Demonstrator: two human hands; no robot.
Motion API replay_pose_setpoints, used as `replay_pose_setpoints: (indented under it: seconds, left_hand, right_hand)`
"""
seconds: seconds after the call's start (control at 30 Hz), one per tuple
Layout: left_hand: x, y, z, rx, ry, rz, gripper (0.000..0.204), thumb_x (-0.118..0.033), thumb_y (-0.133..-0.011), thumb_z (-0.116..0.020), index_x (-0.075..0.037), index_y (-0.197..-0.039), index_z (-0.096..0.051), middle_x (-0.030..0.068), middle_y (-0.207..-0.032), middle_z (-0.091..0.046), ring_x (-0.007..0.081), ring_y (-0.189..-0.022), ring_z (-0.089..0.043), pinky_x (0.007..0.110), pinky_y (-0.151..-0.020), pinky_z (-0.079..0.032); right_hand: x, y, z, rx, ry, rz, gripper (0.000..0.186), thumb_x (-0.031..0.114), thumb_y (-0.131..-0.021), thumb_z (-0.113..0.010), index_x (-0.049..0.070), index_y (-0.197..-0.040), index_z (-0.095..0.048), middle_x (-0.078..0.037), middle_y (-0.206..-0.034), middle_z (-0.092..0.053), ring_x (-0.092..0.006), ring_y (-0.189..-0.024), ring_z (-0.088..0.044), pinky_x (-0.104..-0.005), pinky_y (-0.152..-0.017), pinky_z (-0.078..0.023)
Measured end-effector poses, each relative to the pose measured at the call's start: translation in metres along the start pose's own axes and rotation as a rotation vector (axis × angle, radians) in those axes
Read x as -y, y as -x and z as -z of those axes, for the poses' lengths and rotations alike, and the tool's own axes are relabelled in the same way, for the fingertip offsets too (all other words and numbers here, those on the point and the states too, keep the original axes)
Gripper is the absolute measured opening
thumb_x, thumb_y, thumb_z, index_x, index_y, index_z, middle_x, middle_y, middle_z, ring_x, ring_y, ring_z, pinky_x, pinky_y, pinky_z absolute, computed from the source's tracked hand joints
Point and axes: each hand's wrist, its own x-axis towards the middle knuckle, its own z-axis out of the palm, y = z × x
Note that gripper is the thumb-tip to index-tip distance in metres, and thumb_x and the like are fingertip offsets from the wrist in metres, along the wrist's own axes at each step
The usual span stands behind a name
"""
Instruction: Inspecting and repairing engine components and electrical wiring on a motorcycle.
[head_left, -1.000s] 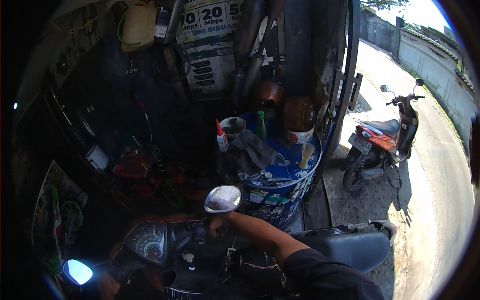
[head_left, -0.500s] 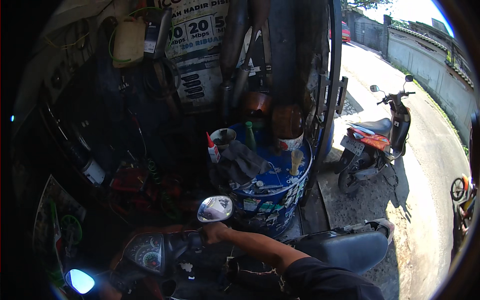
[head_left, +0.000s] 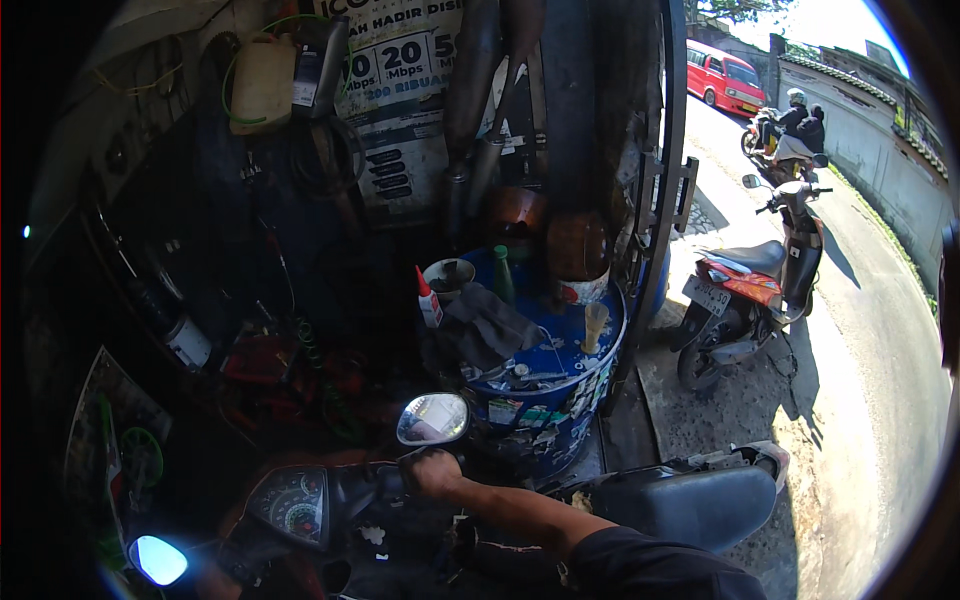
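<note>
My right hand (head_left: pixel 436 472) is closed round the right handlebar grip of a scooter, just below its right mirror (head_left: pixel 433 418). My right arm, in a dark sleeve, reaches to it from the lower right. Left of that hand is the scooter's instrument cluster (head_left: pixel 298 506), with worn bodywork below it. A patch of skin by the left mirror (head_left: pixel 159 560) appears to be my left hand (head_left: pixel 212 580); deep shadow hides its fingers. The scooter's black seat (head_left: pixel 690 508) extends to the right.
A blue drum (head_left: pixel 535 425) stands beyond the right mirror, holding a grey cloth (head_left: pixel 485 328), a green bottle (head_left: pixel 502 275) and a red-capped bottle (head_left: pixel 428 300). A metal door frame (head_left: pixel 655 215) borders the street, where another scooter (head_left: pixel 750 270) is parked. A red van (head_left: pixel 722 78) and a ridden motorcycle (head_left: pixel 785 130) are on the road.
My right hand has turned slightly on the grip, its knuckles rolling back toward me. Out on the road, the red van has come further into view and a motorcycle with riders has appeared.
</note>
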Motion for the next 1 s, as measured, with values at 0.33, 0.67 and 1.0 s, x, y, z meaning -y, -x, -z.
replay_pose_setpoints:
  seconds: [0.33, 0.67, 1.0]
  left_hand:
    - [0.043, 0.007, 0.044, 0.05, 0.417, -0.777, 0.05, -0.027, -0.073, -0.065, -0.008, -0.12, -0.062, 0.0224, -0.117, -0.063, 0.0394, -0.111, -0.059, 0.046, -0.096, -0.048]
    - [0.07, 0.055, 0.165, 0.213, 0.56, -1.102, 0.055, -0.027, -0.067, -0.072, -0.009, -0.119, -0.065, 0.0215, -0.117, -0.064, 0.04, -0.112, -0.06, 0.045, -0.097, -0.05]
    - [0.068, 0.051, 0.155, 0.241, 0.449, -1.134, 0.059, -0.032, -0.07, -0.074, -0.005, -0.121, -0.06, 0.0217, -0.122, -0.062, 0.0373, -0.116, -0.058, 0.043, -0.097, -0.048]
  right_hand:
    - [0.0, 0.001, 0.003, -0.047, 0.037, -0.011, 0.026, 0.026, -0.08, -0.062, 0.012, -0.1, -0.067, -0.016, -0.095, -0.071, -0.0317, -0.088, -0.07, -0.0441, -0.078, -0.055]
    - [-0.004, -0.013, 0.031, 0.17, -0.004, -0.039, 0.041, 0.03, -0.07, -0.071, 0.007, -0.104, -0.068, -0.018, -0.098, -0.071, -0.0338, -0.094, -0.069, -0.0441, -0.081, -0.055]
    - [-0.029, -0.008, 0.023, 0.247, -0.256, 0.198, 0.062, 0.031, -0.067, -0.074, 0.005, -0.122, -0.061, -0.021, -0.114, -0.063, -0.0362, -0.111, -0.059, -0.0468, -0.095, -0.047]
